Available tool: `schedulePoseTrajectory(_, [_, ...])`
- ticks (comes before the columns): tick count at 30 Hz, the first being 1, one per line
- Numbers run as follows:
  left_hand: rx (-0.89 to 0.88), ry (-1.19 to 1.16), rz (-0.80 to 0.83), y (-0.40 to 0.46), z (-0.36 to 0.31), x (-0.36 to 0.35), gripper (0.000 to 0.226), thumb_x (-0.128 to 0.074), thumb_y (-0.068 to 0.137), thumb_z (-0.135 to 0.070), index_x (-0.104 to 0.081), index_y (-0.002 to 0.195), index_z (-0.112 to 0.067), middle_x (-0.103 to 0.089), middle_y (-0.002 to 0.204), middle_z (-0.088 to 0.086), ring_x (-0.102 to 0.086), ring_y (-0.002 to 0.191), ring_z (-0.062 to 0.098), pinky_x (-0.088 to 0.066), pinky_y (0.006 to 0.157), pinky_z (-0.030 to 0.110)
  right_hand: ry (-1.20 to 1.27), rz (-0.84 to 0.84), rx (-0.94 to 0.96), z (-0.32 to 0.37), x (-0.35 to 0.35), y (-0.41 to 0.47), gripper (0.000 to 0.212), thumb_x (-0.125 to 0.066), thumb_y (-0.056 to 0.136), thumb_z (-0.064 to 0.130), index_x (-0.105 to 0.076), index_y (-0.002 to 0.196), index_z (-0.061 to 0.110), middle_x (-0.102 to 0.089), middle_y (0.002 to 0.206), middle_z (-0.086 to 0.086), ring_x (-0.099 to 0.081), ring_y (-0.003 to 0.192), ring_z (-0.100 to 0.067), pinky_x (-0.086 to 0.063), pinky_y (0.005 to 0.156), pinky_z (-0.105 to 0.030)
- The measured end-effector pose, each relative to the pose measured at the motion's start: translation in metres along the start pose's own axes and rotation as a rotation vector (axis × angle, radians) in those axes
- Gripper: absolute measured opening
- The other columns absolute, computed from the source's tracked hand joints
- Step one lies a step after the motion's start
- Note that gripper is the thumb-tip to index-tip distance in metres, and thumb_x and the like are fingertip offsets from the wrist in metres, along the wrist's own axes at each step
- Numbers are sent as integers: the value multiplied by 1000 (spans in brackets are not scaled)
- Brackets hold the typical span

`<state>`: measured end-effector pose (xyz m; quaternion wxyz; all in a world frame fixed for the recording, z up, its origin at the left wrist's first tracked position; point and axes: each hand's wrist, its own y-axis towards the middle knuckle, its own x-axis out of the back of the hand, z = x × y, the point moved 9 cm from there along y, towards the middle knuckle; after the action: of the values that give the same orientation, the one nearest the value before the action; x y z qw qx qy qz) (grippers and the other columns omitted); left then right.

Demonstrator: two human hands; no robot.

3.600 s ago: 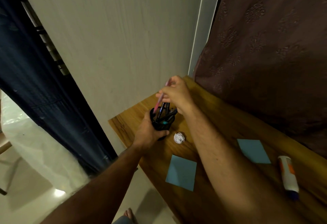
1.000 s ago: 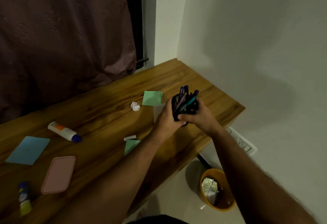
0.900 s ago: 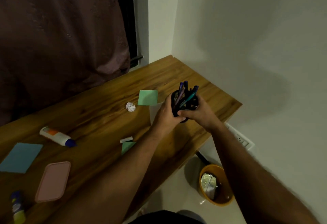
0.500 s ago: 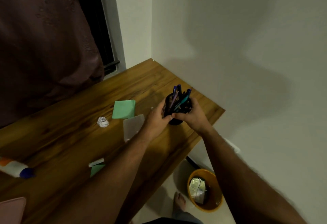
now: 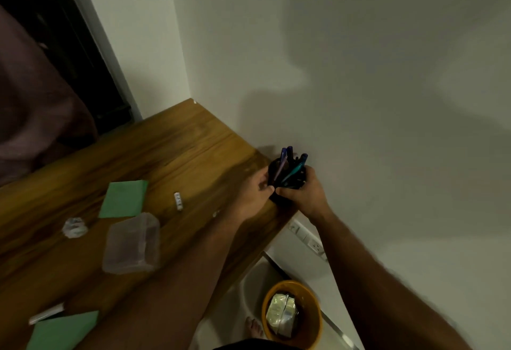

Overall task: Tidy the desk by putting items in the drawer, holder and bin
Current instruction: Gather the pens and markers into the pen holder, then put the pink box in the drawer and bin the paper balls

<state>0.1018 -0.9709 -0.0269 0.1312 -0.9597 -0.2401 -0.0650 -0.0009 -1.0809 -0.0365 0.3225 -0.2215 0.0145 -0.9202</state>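
Both forearms are bare, with no sleeves, watch or rings showing on the left hand (image 5: 253, 193) or right hand (image 5: 302, 193). A bare foot (image 5: 253, 327) shows below; dark clothing, perhaps shorts (image 5: 249, 347), sits at the frame's bottom.

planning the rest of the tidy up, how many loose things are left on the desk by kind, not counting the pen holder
Green paper sheets: 2
Crumpled white paper ball: 1
Clear plastic rectangular box: 1
Small white cylindrical stick: 1
White flat strip by the near green sheet: 1
Total: 6
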Motion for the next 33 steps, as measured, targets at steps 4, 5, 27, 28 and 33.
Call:
schedulePoseTrajectory(4, [21, -11, -57, 12, -2, -9, 51, -51, 95, -2, -41, 143, -16, -53, 134, -2, -48, 121, 7, -40, 99, 24, 15, -29, 9, -10, 9, 4, 82, -90, 64, 21, -45, 133, 15, -60, 120, 4, -59, 111, -16, -51, 97, -35])
schedulePoseTrajectory(5, [26, 3, -77, 14, -2, -8, 49, -52, 95, -3, -42, 142, -15, -53, 132, -1, -47, 118, 6, -39, 97, 22, 3, -33, 13, -12, 9, 4, 81, -89, 65, 20, -45, 133, 14, -60, 121, 4, -59, 110, -14, -50, 97, -33])
schedulePoseTrajectory(27, [6, 117, -353, -31, 22, 5, 32, -61, 92, -16, -61, 124, -13, -63, 122, 0, -54, 109, 5, -39, 81, 9, -249, 33, -55, -24, -34, -45, 11, -66, 87, 25, -59, 95, 22, -61, 86, 7, -61, 75, -10, -47, 56, -18])
schedulePoseTrajectory(28, [-8, 123, -389, -37, 21, 10, 29, -61, 92, -17, -63, 121, -13, -64, 118, -2, -55, 106, 4, -39, 78, 7, -254, 62, -8, -17, -43, -46, 5, -64, 89, 26, -59, 91, 23, -62, 84, 6, -62, 74, -11, -52, 59, -23])
schedulePoseTrajectory(33, [2, 109, -541, -69, 28, 45, 21, -60, 92, -21, -66, 113, -21, -64, 111, -9, -58, 108, 7, -49, 90, 26, -229, 192, 178, 20, -88, -58, 13, -59, 93, 26, -57, 80, 30, -61, 76, 8, -59, 69, -8, -49, 61, -22])
